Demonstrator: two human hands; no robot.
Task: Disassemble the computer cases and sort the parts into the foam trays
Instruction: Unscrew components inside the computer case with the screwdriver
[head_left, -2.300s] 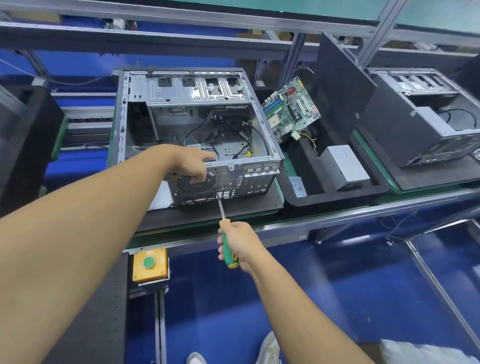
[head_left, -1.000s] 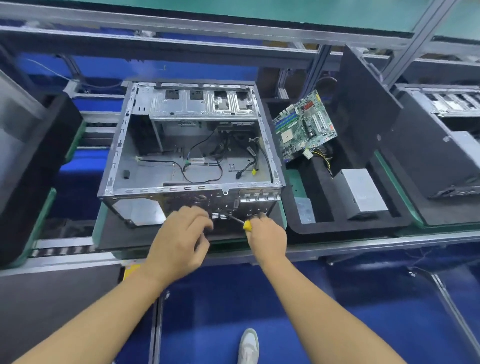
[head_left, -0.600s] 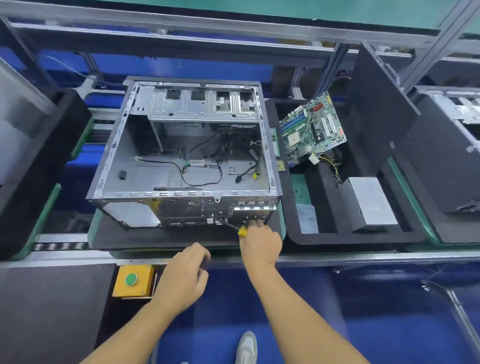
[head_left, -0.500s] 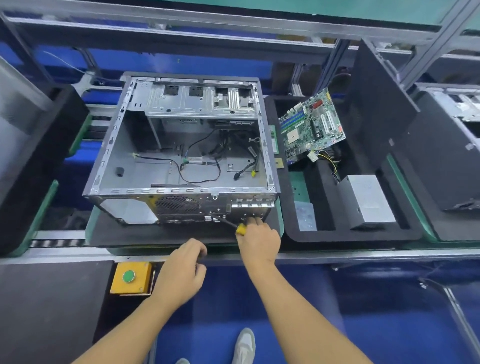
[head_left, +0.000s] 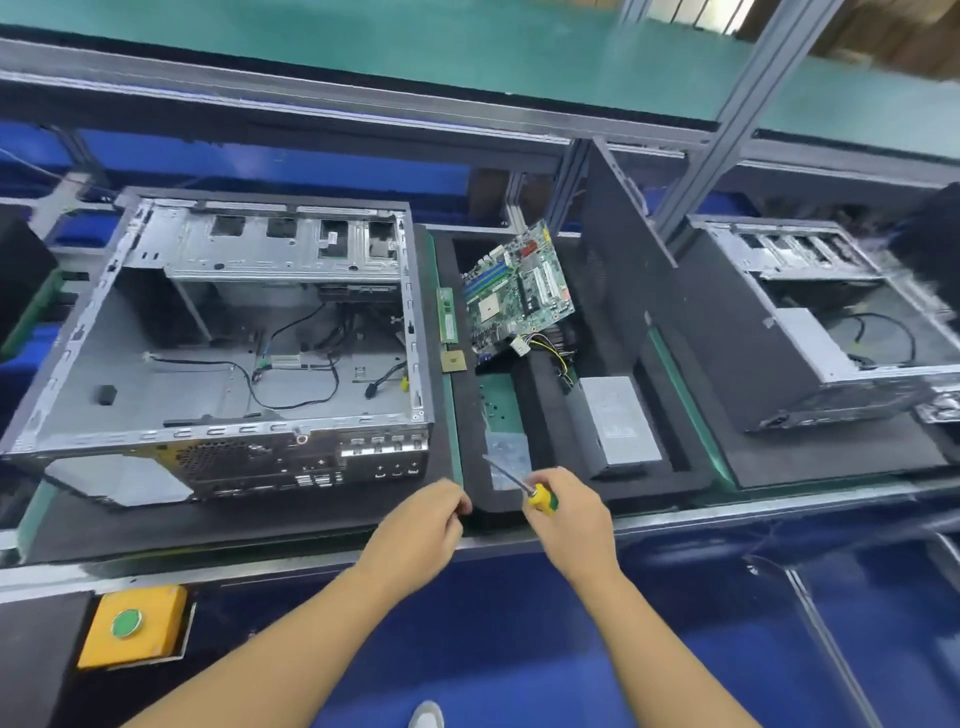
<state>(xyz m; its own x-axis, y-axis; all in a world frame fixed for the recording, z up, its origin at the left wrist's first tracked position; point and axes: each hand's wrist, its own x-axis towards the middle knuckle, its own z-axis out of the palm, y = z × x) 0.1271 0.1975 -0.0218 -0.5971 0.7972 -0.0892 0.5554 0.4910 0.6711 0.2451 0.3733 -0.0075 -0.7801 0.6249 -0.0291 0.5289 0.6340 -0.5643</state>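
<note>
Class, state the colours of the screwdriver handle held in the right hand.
The screwdriver handle is yellow with green, clearest in the head view.

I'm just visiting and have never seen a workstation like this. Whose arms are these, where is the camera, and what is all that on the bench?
There is no robot here. These are a person's two bare arms, filmed by a single camera worn on the head and looking down at the bench.

The right hand grips a screwdriver with a yellow and green handle. Its tip is over the black foam tray. The left hand has its fingers curled near the tray's front edge. I cannot tell whether it pinches something small.

To the left lies an opened computer case with loose cables inside. In the tray, a green motherboard leans at an angle, and a grey power supply sits in its own compartment. A second case is on the right.
</note>
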